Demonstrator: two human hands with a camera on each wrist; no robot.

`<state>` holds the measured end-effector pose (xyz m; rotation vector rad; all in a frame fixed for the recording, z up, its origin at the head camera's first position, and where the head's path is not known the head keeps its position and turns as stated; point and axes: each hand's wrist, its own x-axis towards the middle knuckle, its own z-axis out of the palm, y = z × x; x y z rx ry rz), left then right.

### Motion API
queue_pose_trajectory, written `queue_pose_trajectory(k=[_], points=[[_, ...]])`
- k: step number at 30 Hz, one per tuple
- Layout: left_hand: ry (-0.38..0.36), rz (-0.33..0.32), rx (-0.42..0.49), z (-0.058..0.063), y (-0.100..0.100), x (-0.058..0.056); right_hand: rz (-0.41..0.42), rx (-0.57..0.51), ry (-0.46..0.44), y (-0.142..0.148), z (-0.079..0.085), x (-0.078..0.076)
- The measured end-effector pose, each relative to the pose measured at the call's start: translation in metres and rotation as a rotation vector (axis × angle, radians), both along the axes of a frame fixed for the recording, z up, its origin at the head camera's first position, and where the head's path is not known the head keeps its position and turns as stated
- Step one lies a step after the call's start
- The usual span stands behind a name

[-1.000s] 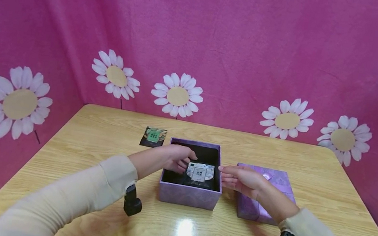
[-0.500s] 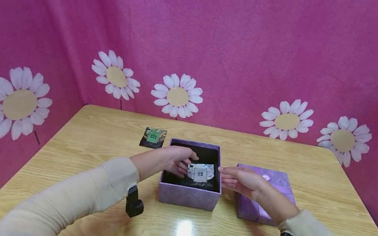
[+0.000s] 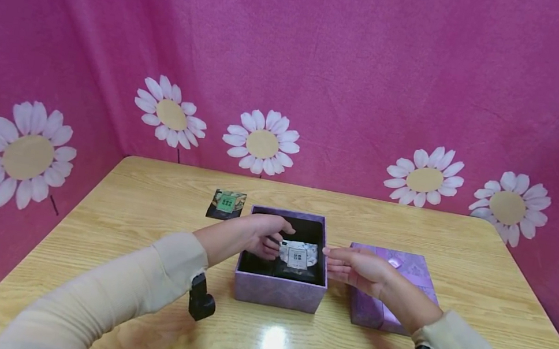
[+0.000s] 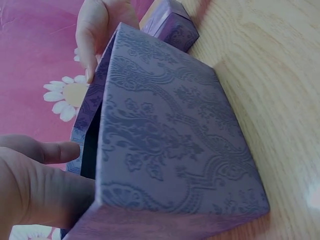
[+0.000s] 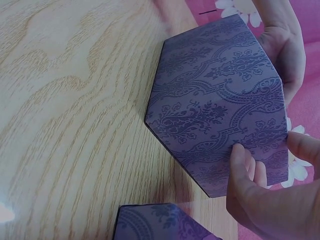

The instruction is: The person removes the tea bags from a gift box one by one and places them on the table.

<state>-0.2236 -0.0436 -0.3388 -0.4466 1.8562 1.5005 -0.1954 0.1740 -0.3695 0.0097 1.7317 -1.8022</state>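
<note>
A purple patterned gift box (image 3: 279,292) without its lid stands in the middle of the table, its inside dark. Within it lies a flat black packet (image 3: 298,256) with a pale, printed top and a light square label. My left hand (image 3: 266,236) reaches over the left wall into the box, its fingers beside the packet's left edge; in the left wrist view the box wall hides the fingertips. At the right wall is my right hand (image 3: 359,267), thumb at the rim and fingers against the outside, as the right wrist view shows.
The purple lid (image 3: 422,268) with ribbon and bow lies right of the box, partly under the right forearm. A black packet with a green label (image 3: 226,204) lies behind the box to the left. A pink flowered curtain (image 3: 352,90) hangs behind the wooden table (image 3: 162,195).
The left hand has shifted slightly to the right inside the box. The packet has slid a little to the right and lies straighter. The right hand stays at the box wall.
</note>
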Motion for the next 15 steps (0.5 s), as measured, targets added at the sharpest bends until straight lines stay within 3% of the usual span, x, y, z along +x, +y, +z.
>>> queue_pose_trajectory(k=[15], points=[[0.014, 0.010, 0.021, 0.0055, 0.0096, -0.0069, 0.025, -0.011, -0.007, 0.0007, -0.0008, -0.0012]])
